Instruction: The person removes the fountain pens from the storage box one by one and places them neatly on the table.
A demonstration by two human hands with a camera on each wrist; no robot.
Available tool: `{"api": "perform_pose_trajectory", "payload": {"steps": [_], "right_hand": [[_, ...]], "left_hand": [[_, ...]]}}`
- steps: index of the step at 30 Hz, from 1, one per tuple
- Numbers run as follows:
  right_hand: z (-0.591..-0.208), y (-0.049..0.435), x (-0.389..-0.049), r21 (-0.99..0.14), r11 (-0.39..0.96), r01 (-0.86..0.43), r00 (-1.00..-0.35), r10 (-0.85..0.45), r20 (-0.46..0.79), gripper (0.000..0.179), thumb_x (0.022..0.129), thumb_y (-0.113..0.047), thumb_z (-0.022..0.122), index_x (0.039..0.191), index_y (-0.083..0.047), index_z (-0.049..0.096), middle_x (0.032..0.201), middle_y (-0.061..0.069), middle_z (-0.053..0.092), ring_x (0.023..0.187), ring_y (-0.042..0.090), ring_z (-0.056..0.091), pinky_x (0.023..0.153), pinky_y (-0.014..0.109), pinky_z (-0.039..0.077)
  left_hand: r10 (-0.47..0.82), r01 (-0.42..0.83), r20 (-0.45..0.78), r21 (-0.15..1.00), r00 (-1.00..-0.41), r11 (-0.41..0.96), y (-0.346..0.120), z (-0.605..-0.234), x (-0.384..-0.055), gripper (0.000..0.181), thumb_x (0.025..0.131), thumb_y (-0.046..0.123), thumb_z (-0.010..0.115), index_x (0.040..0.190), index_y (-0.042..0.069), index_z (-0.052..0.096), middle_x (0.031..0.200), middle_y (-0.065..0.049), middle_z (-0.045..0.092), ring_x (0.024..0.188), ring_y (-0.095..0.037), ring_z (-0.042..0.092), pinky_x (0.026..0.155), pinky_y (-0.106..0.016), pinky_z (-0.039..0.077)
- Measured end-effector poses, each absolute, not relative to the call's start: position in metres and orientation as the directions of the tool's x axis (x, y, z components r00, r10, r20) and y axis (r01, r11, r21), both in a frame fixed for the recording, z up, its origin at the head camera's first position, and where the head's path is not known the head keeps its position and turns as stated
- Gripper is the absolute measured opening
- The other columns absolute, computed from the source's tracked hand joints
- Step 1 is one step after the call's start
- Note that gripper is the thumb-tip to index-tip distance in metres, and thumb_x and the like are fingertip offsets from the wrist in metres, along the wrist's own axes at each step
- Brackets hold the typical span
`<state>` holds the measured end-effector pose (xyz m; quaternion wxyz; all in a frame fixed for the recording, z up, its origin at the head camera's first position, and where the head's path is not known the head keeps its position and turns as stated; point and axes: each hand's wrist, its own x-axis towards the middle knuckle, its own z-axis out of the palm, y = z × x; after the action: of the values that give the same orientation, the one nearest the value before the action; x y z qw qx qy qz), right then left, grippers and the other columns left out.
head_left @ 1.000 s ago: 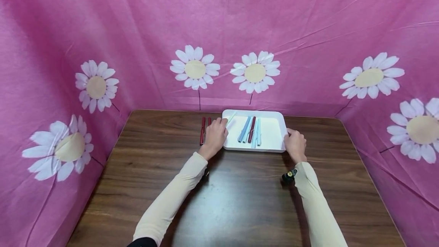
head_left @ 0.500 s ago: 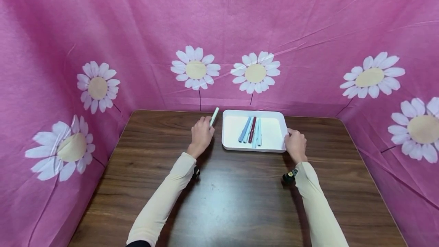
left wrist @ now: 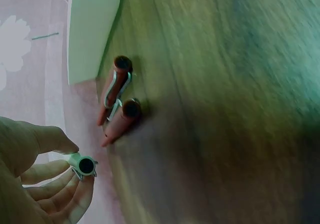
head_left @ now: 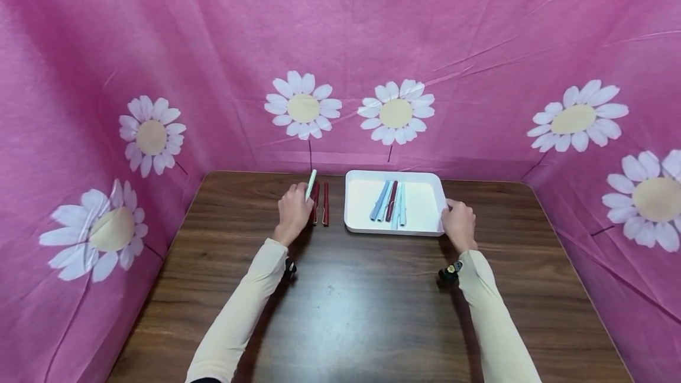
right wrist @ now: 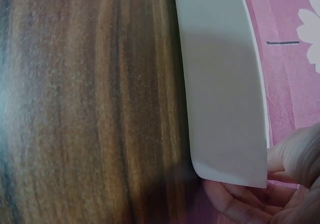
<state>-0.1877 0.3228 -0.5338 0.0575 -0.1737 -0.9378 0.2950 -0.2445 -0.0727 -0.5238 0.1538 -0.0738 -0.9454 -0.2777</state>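
Pinching a pale green pen [head_left: 311,184], the left hand [head_left: 294,210] was left of centre in the head view, beside two red pens [head_left: 326,204]; right of centre, the right hand [head_left: 460,224] gripped a white tray [head_left: 425,208] holding blue pens [head_left: 402,205]. Left wrist view: green pen lay lower left, red pens above. Right wrist view: hand held tray's end, lower right.

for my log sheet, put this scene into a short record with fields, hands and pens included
left hand: holds a light green pen
right hand: grips the white tray at its right side
in the tray: blue, light blue and dark red pens, one dark red pen among the blues
between left hand and tray: two dark red pens
surface: wooden table
backdrop: pink cloth with white flowers
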Motion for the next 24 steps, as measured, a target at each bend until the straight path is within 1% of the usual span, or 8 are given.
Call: {"api": "perform_pose_trajectory", "payload": {"steps": [7, 24], "right_hand": [[-0.532, 0.323, -0.187, -0.574, 0.762, 0.3, -0.929, 0.369, 0.005, 0.042, 0.101, -0.006, 0.047, 0.138, 0.006, 0.062, 0.135, 0.035, 0.061, 0.116, 0.057, 0.062, 0.093, 0.066, 0.05], [-0.534, 0.322, -0.187, -0.588, 0.751, 0.301, -0.927, 0.376, 0.006, 0.043, 0.101, -0.008, 0.049, 0.139, 0.007, 0.061, 0.138, 0.034, 0.058, 0.12, 0.056, 0.06, 0.097, 0.066, 0.049]], "left_hand": [[0.033, 0.158, 0.239, 0.526, -0.97, 0.836, -0.081, -0.536, -0.245, 0.032, 0.086, 0.003, 0.074, 0.117, -0.004, 0.069, 0.099, -0.023, 0.069, 0.088, -0.048, 0.071, 0.076, -0.058, 0.057], [0.014, 0.102, 0.163, 0.546, -0.987, 0.831, -0.083, -0.544, -0.242, 0.033, 0.087, 0.005, 0.075, 0.118, -0.005, 0.069, 0.101, -0.023, 0.069, 0.092, -0.049, 0.07, 0.078, -0.06, 0.056]]}}
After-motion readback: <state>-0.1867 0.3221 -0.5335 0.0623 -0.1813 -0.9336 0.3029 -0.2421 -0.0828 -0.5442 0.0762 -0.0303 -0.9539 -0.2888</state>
